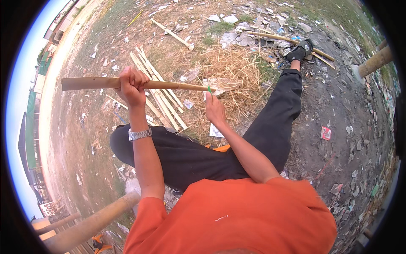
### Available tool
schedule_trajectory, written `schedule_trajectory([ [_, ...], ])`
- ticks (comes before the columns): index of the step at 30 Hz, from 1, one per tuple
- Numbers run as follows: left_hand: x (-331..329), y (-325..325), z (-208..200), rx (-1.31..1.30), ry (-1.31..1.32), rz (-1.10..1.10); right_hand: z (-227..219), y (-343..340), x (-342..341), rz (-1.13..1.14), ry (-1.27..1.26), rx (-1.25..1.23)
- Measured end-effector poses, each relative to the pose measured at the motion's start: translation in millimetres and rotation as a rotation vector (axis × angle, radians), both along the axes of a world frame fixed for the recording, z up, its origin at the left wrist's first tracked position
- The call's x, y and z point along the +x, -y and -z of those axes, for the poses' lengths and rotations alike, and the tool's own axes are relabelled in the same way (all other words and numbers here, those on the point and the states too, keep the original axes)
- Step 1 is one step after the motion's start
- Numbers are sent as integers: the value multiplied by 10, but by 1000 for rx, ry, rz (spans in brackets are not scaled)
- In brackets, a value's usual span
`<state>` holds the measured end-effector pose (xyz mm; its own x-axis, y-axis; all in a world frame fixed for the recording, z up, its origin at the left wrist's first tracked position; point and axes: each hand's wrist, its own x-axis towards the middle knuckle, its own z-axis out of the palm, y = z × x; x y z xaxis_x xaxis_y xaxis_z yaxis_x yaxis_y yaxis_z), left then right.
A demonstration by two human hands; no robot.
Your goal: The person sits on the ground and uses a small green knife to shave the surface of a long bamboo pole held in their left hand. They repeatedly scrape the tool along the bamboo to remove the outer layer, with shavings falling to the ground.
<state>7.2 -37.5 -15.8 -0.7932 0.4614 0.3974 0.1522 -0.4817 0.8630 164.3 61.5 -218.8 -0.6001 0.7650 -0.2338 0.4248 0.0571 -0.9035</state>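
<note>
A long split bamboo piece lies crosswise in front of me, its broad end at the left and its narrow end near my right hand. My left hand, with a metal watch on the wrist, is closed round its middle part. At the narrow end my right hand is closed, its fingers just below the bamboo. A small bright green thing shows between those fingertips and the bamboo; its kind is too small to tell.
Several pale bamboo strips lie on the ground beyond my left knee. A heap of bamboo shavings spreads between my legs. Bamboo poles rest by my right foot. Thick bamboo posts stand at the right, another at lower left.
</note>
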Motion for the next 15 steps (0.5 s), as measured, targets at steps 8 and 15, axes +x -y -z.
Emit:
schedule_trajectory([
  [8, 258, -114, -71, 16, 39, -197, -650, 207, -106, -235, -127, 34],
  [15, 207, -122, -70, -12, -15, -146, 18, -58, -44, -168, 74, 10],
])
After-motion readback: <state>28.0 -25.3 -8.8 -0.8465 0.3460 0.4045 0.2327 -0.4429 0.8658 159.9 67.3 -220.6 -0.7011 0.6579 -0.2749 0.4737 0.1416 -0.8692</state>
